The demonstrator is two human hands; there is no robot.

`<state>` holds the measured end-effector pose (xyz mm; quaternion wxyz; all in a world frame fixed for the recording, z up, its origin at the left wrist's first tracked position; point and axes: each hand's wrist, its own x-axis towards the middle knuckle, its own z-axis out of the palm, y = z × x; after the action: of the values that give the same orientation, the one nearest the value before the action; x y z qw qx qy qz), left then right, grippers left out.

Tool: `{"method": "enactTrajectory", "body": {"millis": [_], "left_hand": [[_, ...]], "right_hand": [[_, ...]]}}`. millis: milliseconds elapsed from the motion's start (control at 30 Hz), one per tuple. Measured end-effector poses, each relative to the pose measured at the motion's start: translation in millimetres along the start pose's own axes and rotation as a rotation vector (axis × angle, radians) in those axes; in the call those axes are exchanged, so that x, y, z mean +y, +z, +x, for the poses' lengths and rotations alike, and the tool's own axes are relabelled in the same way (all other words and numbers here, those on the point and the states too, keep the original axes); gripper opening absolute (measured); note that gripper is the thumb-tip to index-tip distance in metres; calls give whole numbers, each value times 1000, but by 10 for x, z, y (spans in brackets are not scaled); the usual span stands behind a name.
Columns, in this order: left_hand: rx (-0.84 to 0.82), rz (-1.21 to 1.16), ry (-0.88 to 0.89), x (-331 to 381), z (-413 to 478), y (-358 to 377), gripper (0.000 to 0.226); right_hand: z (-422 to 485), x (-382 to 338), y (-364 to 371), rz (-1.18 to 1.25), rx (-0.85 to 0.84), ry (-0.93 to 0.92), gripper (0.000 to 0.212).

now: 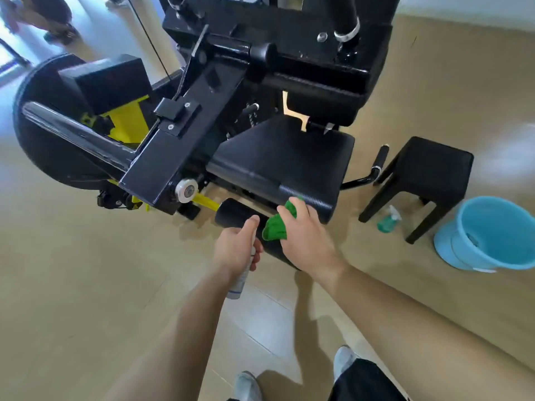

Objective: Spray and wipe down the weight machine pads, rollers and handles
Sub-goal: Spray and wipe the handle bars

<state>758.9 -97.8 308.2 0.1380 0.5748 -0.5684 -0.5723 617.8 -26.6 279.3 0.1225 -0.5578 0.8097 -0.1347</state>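
Note:
A black weight machine fills the upper half of the head view, with a padded seat (286, 160) and a black foam roller (237, 214) low at its front. My left hand (236, 250) grips a white spray bottle (240, 280), index finger on top, nozzle aimed at the roller. My right hand (307, 238) holds a bunched green cloth (276, 224) against the roller, just below the seat's front edge. Much of the roller is hidden behind both hands. A chrome handle bar (72, 131) sticks out at the left, and a black grip handle (380, 157) shows right of the seat.
A black stool (428, 175) stands right of the machine, with a green-liquid spray bottle (388, 221) on the floor under it. A light blue bucket (492, 235) sits at the far right. Another person crouches at the top left (40, 15). My feet show at the bottom.

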Motion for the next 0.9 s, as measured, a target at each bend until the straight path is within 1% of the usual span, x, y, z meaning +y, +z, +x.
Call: {"method": "enactTrajectory", "body": {"millis": [133,300,433,533,667,700,733,767,833,867,900], "left_hand": [[-1,-19,27,448,-438,121,64],[37,-54,137,1281,-847,228,62],[29,-50,213,1890,-1065,272,68],[37,-88,257,2209,-1156,348,70],[95,-198,364,2449,-1209,527,67],[108,-238,388,2500,-1224,575,66],[117,-269,405,2546,-1233,620,65],[120,-287,415,2588,-1240,657,63],[112,-308,419,2658,-1230,710,62],[110,-318,412,2685,-1210,726,62],[115,-328,400,2707,-1176,733,61]], "right_hand": [[-175,100,-656,47,32,21,66],[-244,240,-1642,98,120,-4,64],[-244,330,-2350,144,209,-27,60],[-249,376,-2719,321,305,4,62],[-224,459,-2998,610,373,129,86],[-206,500,-3031,690,376,176,88],[-194,534,-3065,766,372,225,84],[-194,557,-3096,846,372,254,73],[-197,572,-3146,1043,374,272,36],[-193,570,-3162,1145,376,273,23],[-201,550,-3181,1243,376,282,19]]}}
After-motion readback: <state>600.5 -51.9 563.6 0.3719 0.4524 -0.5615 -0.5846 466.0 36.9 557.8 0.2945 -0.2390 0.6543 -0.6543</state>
